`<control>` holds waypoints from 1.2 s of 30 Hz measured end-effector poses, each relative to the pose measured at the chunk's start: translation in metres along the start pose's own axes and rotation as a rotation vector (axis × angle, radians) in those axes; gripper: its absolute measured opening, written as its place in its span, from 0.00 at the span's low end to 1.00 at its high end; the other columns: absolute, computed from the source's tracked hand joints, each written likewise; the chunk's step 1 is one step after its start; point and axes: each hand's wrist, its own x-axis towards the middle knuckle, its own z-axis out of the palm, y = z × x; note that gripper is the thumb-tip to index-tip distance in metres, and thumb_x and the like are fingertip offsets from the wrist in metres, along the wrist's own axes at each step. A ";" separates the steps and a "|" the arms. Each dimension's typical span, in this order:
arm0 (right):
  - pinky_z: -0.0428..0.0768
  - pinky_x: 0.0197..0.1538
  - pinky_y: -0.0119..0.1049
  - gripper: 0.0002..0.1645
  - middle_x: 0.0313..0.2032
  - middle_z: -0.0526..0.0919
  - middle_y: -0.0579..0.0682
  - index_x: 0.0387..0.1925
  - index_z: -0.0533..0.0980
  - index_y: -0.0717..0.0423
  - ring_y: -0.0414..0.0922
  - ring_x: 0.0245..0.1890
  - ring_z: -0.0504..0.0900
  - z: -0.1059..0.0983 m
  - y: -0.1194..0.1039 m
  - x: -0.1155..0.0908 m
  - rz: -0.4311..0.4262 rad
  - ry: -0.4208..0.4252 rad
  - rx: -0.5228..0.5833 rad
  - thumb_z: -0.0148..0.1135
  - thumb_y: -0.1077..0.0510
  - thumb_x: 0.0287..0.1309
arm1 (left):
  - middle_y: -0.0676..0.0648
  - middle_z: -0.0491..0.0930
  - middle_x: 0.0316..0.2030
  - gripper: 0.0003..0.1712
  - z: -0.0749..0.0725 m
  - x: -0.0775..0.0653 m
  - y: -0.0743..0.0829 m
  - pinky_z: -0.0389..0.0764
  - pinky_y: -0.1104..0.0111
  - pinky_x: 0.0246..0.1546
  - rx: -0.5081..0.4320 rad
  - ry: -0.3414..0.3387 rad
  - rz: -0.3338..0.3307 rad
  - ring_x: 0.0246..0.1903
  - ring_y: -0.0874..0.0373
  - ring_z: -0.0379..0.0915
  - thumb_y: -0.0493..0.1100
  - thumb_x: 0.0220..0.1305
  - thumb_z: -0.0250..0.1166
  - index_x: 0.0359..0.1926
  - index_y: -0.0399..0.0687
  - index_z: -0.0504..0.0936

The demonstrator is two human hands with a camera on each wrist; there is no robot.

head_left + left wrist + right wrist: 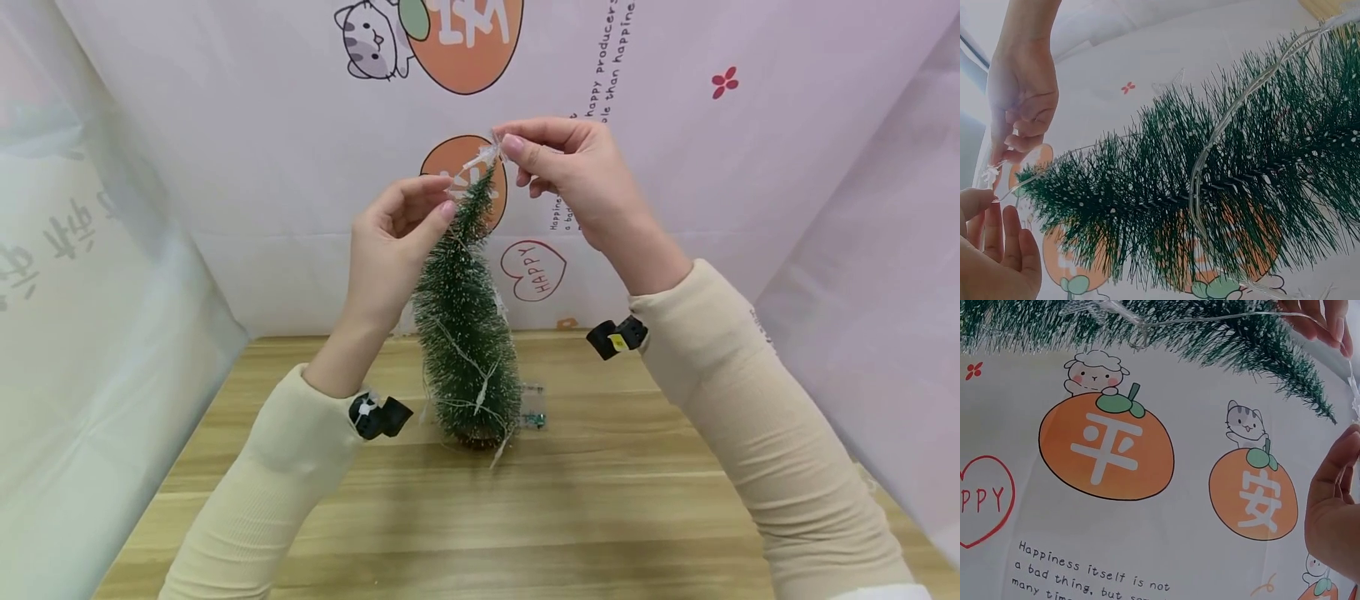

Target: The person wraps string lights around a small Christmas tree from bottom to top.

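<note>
A small green artificial Christmas tree (468, 308) with white-flecked bristles stands upright on the table, its top bent slightly right. A string of lights (1207, 147) on thin clear wire winds round it. By the treetop, my right hand (573, 162) pinches a small clear ornament light (489, 153) of that string between thumb and fingers. My left hand (397, 242) is lower, left of the tip, pinching the clear wire between thumb and fingers, as the left wrist view shows. The ornament's exact shape is partly hidden by the right fingertips.
A small clear box with a green part (534, 408) sits behind the tree's base at the right. The wooden table (637, 500) meets a printed white cloth backdrop (300, 167), with cloth sides at left and right. One string end hangs in front of the base.
</note>
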 end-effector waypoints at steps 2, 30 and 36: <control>0.74 0.26 0.26 0.06 0.28 0.83 0.45 0.34 0.85 0.54 0.38 0.22 0.75 0.001 0.003 0.001 -0.014 0.021 0.002 0.64 0.62 0.58 | 0.54 0.82 0.38 0.15 0.000 0.002 -0.002 0.79 0.75 0.43 -0.012 0.011 -0.009 0.40 0.65 0.79 0.34 0.62 0.63 0.51 0.36 0.78; 0.73 0.24 0.23 0.06 0.23 0.83 0.42 0.28 0.81 0.50 0.36 0.20 0.80 -0.003 0.019 0.008 0.217 0.118 0.125 0.62 0.58 0.60 | 0.60 0.83 0.33 0.16 0.000 0.015 -0.011 0.82 0.72 0.46 -0.221 0.060 -0.158 0.41 0.64 0.81 0.27 0.59 0.62 0.48 0.39 0.77; 0.73 0.23 0.23 0.08 0.22 0.83 0.42 0.28 0.80 0.52 0.35 0.20 0.79 -0.003 0.024 0.008 0.245 0.114 0.178 0.59 0.58 0.63 | 0.60 0.84 0.32 0.17 0.000 0.015 -0.010 0.82 0.71 0.49 -0.221 0.049 -0.182 0.40 0.64 0.82 0.28 0.59 0.63 0.50 0.37 0.75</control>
